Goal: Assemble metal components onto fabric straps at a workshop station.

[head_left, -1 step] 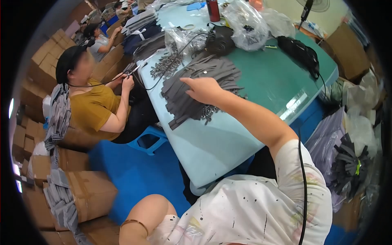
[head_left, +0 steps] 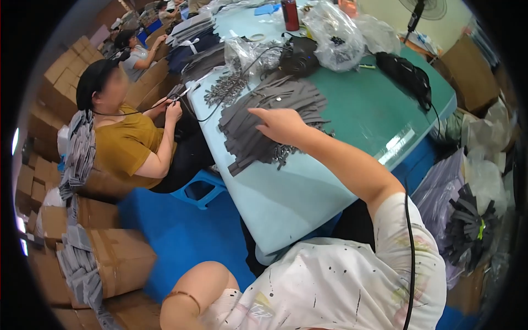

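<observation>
My right hand [head_left: 280, 125] reaches over a fanned pile of dark grey fabric strips [head_left: 239, 135] on the table. Its index finger points left and the thumb sits apart below it; the other fingers are mostly hidden, and nothing shows in the grasp. Whether the fingertips touch the strips I cannot tell. Small metal pieces [head_left: 282, 154] lie at the near edge of the pile, just below my hand, and a heap of similar metal parts [head_left: 225, 89] is beyond it. My left upper arm [head_left: 206, 283] shows at the bottom, but that hand is out of the picture.
A co-worker in a mustard shirt [head_left: 129, 137] handles something small at the table's left side, near a blue stool [head_left: 201, 190]. Clear plastic bags [head_left: 333, 36], a black pouch [head_left: 404, 80] and a red bottle [head_left: 290, 15] stand farther back. Cardboard boxes [head_left: 121, 261] line the left.
My right hand sits very slightly farther right and lower in the picture, as the whole view shifts a little. Otherwise the scene looks the same.
</observation>
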The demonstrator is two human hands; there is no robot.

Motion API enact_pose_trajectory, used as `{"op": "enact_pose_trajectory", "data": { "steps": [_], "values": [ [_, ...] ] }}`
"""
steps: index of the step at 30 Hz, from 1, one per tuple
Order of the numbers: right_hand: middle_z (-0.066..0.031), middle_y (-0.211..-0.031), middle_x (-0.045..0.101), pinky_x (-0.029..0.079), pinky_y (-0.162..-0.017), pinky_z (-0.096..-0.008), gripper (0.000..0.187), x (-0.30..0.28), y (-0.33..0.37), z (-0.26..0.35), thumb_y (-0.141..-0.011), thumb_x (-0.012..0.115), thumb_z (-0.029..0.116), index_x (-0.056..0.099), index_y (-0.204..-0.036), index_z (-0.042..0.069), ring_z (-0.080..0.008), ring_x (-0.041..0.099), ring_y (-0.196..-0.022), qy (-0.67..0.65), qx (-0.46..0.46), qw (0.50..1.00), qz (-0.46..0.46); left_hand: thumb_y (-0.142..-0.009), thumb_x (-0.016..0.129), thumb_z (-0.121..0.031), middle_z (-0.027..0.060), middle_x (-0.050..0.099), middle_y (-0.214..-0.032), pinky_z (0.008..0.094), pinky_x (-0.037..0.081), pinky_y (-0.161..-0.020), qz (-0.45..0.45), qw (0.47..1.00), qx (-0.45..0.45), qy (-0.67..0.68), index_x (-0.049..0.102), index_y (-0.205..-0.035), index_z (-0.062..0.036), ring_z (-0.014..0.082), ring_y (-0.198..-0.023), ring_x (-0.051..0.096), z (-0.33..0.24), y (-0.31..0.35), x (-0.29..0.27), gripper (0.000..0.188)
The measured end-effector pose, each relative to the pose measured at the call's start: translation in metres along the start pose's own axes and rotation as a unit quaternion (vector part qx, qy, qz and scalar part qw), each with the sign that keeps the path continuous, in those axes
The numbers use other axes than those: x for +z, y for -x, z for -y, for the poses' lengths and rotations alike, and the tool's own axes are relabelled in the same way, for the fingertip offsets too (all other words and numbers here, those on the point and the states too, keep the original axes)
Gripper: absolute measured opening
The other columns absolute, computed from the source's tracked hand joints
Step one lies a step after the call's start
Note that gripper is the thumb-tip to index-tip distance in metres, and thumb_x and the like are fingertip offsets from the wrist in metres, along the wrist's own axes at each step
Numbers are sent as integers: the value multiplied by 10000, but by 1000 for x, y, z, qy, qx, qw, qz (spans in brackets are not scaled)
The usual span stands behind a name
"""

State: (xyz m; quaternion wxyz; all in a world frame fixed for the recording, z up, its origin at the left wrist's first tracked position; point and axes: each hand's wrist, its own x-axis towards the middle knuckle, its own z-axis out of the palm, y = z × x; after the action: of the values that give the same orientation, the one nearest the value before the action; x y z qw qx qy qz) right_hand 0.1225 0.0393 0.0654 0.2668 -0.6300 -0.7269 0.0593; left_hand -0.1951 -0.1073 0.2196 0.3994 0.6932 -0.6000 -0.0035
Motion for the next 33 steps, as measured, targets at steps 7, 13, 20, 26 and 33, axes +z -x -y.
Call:
{"op": "enact_pose_trajectory", "data": {
  "steps": [7, 13, 20, 26, 33],
  "values": [
    [-34, -766, 622, 478, -634, -316, 382, -17, 63, -79, -820, 618, 177, 526, -1191, 161, -201, 607, -707, -54, 95, 987, -120, -887, 563, -264, 78, 620, -932, 332, 441, -667, -170, 970, -27, 169, 591, -1004, -44, 201, -824, 576, 118, 58, -40, 251],
    [-46, -802, 589, 465, -622, -285, 359, -3, 58, -142, -812, 643, 167, 538, -1140, 67, -181, 583, -698, -54, 132, 951, -275, -733, 720, -207, 70, 602, -889, 338, 443, -717, -363, 770, -523, -41, 583, -912, -62, 262, -831, 567, 215, 76, -45, 268],
    [-36, -871, 588, 457, -654, -300, 163, -10, 59, -130, -767, 679, 187, 642, -893, 90, -209, 561, -846, -41, -23, 976, -214, -640, 772, -194, 130, 514, -881, 395, 449, -713, -332, 311, -779, -433, 529, -888, -30, 321, -869, 521, 202, 169, -32, 383],
    [-19, -875, 596, 418, -782, -341, 146, -3, 58, -144, -757, 672, 212, 655, -861, 110, -213, 555, -847, 13, -70, 993, -98, -666, 770, -203, 146, 497, -969, 370, 439, -805, -402, 295, -763, -412, 551, -1060, -1, 320, -938, 485, 212, 201, 13, 493],
    [9, -839, 594, 405, -751, -342, 142, -7, 54, -145, -743, 669, 179, 664, -877, 130, -205, 557, -850, 106, -69, 976, -176, -680, 757, -169, 143, 491, -1073, 373, 394, -895, -425, 242, -750, -446, 552, -1088, -21, 326, -1027, 446, 218, 191, 19, 480]
  ]
}}
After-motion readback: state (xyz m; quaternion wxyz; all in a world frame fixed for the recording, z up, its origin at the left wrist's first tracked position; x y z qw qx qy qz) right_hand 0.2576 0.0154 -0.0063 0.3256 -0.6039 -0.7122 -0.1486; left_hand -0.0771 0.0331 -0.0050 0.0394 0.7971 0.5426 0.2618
